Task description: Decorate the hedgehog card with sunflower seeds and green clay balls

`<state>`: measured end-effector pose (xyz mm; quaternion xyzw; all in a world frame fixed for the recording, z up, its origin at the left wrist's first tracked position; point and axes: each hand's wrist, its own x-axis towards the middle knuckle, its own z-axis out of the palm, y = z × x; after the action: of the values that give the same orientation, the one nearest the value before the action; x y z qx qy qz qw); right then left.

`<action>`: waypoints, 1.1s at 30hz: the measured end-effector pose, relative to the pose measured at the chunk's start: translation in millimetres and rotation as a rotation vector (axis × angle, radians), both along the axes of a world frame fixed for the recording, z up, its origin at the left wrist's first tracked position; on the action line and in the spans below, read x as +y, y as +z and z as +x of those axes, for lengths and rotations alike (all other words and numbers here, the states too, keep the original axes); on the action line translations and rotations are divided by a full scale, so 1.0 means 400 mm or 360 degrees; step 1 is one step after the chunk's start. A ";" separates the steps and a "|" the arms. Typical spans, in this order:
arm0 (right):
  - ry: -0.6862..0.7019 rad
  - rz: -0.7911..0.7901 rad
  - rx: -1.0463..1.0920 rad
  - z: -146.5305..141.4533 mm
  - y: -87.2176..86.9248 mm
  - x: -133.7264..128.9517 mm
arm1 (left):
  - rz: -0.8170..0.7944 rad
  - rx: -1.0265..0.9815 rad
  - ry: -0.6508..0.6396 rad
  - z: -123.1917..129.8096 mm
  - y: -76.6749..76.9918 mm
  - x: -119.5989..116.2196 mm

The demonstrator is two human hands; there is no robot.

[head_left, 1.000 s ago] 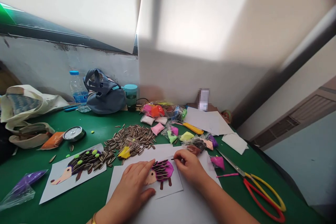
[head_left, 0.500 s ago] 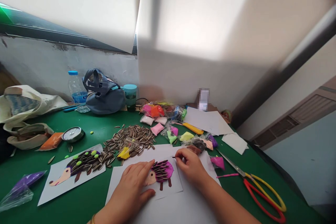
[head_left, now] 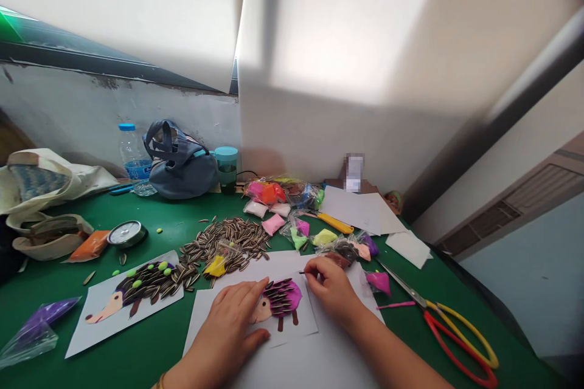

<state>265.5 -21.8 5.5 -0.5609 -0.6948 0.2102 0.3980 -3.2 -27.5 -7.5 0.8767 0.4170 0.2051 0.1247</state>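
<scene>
A white card with a hedgehog picture (head_left: 288,302) lies in front of me, its body purple clay partly covered with sunflower seeds, its face peach and its legs brown. My left hand (head_left: 235,319) rests flat on the card's left side, fingers out, covering part of the hedgehog's snout. At the card's upper right edge, my right hand (head_left: 331,285) pinches a small dark sunflower seed (head_left: 302,273) between thumb and finger. White paper (head_left: 292,361) lies under the card. A heap of sunflower seeds (head_left: 237,234) spreads just beyond, with a yellow clay packet (head_left: 216,265) on it.
A second hedgehog card (head_left: 98,340) with green dots lies left, near a purple clay bag (head_left: 50,319). Scissors (head_left: 440,316) lie open at right. Clay packets (head_left: 274,194), a yellow cutter (head_left: 335,223), a blue bag (head_left: 185,167), a cup (head_left: 227,167) and a bottle (head_left: 133,152) stand or lie behind.
</scene>
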 end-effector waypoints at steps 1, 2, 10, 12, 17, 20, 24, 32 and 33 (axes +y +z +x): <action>-0.0001 -0.0003 0.0003 0.000 -0.001 0.000 | 0.0007 -0.0004 0.0001 0.000 0.000 0.000; -0.0003 -0.0004 0.0006 0.000 -0.001 0.000 | 0.0015 -0.0008 0.0000 0.000 0.000 0.000; -0.0004 -0.0019 -0.0013 -0.003 0.004 -0.002 | -0.0032 -0.0007 0.0006 0.001 0.005 -0.002; 0.0002 -0.0024 -0.0007 -0.004 0.006 -0.003 | -0.0036 -0.0003 0.0012 0.001 0.005 -0.001; 0.0010 -0.0021 -0.0007 -0.003 0.007 -0.002 | -0.0016 -0.0011 0.0015 0.002 0.003 0.001; 0.0014 -0.0010 -0.0018 -0.003 0.005 -0.001 | -0.0018 -0.0013 0.0009 0.001 0.001 0.002; 0.0019 0.0008 -0.0027 -0.003 0.002 -0.002 | -0.0017 -0.0011 0.0014 0.001 0.001 0.002; 0.0023 0.0036 -0.0028 -0.004 0.001 -0.001 | 0.0039 -0.0035 0.0020 0.000 0.006 -0.002; 0.0024 0.0034 -0.0027 -0.004 0.001 -0.001 | 0.0037 -0.0033 0.0020 0.000 0.006 -0.002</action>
<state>263.9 -22.2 5.7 -0.5530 -0.7047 0.2009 0.3965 -3.3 -28.3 -5.3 0.8732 0.4187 0.2199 0.1177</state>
